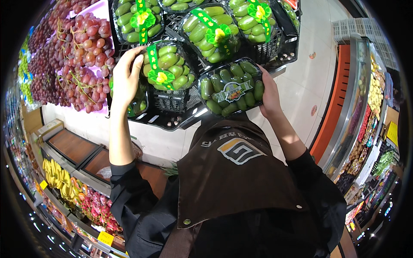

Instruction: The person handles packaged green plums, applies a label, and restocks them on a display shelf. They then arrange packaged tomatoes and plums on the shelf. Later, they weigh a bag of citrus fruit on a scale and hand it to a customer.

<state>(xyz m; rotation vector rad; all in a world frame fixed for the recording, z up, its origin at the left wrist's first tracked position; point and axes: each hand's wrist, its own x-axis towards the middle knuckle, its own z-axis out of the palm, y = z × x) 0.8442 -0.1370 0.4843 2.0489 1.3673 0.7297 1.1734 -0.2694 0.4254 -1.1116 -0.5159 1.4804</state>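
Note:
My right hand (270, 93) grips the right edge of a film-wrapped pack of dark green oblong fruit (237, 75), with a printed label across its front. This pack is held tilted over the front edge of a black display stand (155, 124). At the left side of another wrapped pack, my left hand (125, 75) has its thumb and fingers on the edge. That pack of lighter green fruit (174, 63) carries a green ribbon with a yellow-centred bow. Some of the left fingers are hidden. Black plastic baskets (167, 102) show beneath the packs.
More ribboned fruit packs (211, 32) stand behind on the stand. Bunches of red grapes (87, 42) lie to the left. Below left are bananas (56, 172) and dragon fruit (96, 206). A refrigerated case with an orange base (334, 103) borders the tiled floor (300, 93) at right.

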